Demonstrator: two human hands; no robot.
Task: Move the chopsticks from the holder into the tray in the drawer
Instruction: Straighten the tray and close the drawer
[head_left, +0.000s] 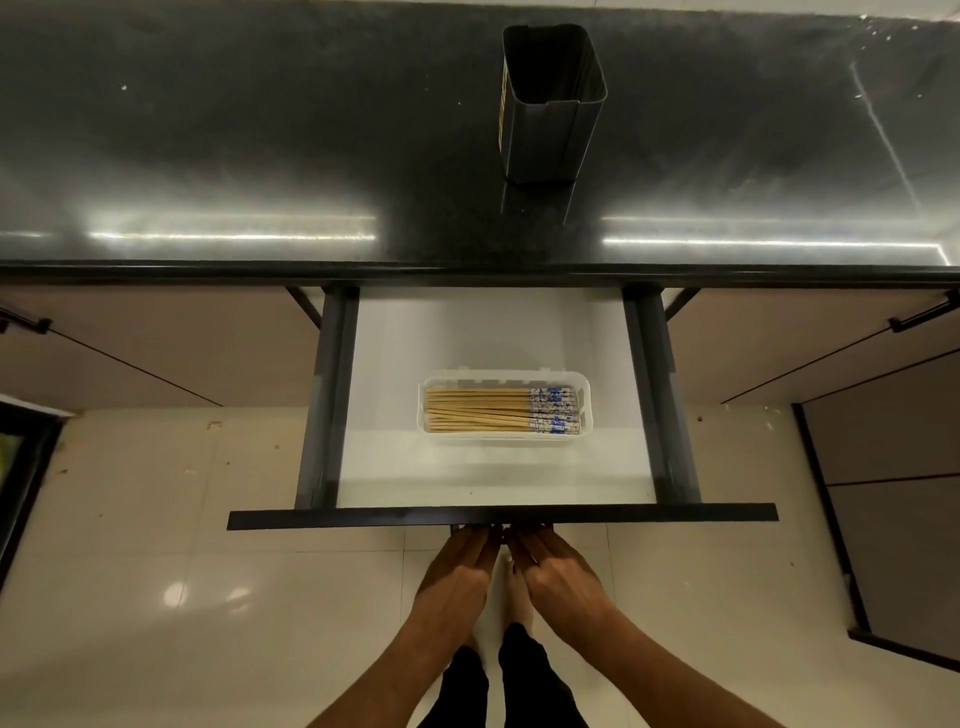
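Several wooden chopsticks (488, 410) with blue-and-white patterned ends lie side by side in a clear plastic tray (586, 395) inside the pulled-out white drawer (498, 478). On the black countertop above stands a dark square holder (550, 109); nothing shows above its rim. My left hand (460, 569) and my right hand (558, 569) are side by side below the drawer's black front panel (311, 518). Their straight fingers reach up to the underside of the panel's middle, where a handle sits. The fingertips are hidden behind the panel.
The glossy black countertop (260, 156) runs across the top. Beige cabinet fronts (156, 343) flank the drawer on both sides. A tiled floor (182, 597) lies below, with my legs and a bare foot (517, 603) under the hands. A dark cabinet edge (841, 545) stands at right.
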